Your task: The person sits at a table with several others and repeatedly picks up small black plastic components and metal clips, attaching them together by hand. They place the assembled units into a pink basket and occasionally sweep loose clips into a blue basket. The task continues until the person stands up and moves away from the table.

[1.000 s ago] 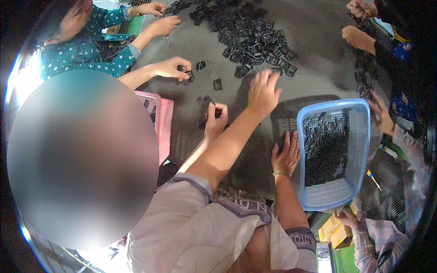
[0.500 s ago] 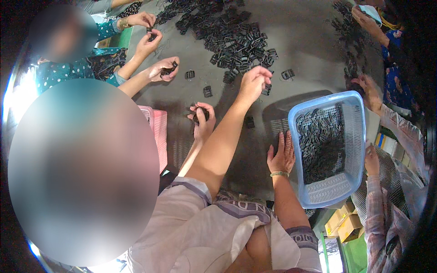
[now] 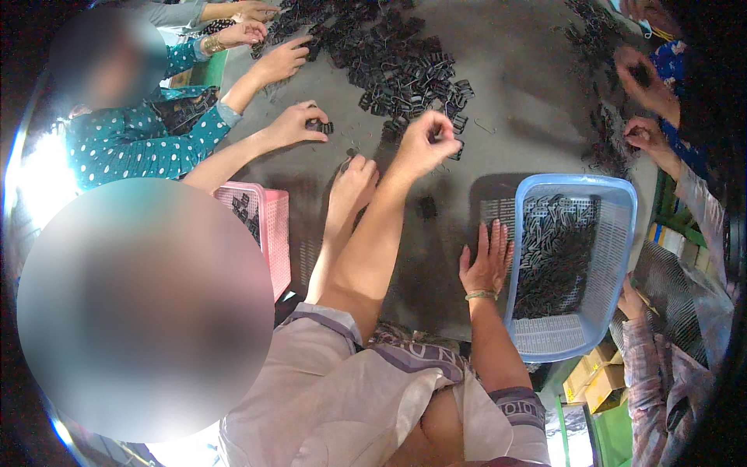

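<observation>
My left hand [image 3: 429, 146] is closed, its fingers curled in a ring beside the near end of a heap of small black slotted clips [image 3: 405, 82]. What it holds, if anything, is hidden. One black clip [image 3: 457, 149] shows partly behind its fingers. My right hand [image 3: 485, 261] rests with fingers outstretched beside the left wall of a blue plastic basket [image 3: 621, 257]. Inside the basket lie many small black pieces [image 3: 554, 265]. A thin hook-shaped wire [image 3: 485, 125] lies right of my left hand.
At left, a co-worker's hand [image 3: 299, 124] holds a black clip, and the other hand [image 3: 354, 183] is near my left forearm. A pink basket [image 3: 274, 233] stands there. Other people's hands [image 3: 652, 144] are by dark pieces along the right edge. Cardboard boxes [image 3: 595, 381] sit low at right.
The blue basket has shifted right and slightly nearer. The clip right of my left hand is gone from its spot, and my left fingers have curled in. Co-workers' hands have moved.
</observation>
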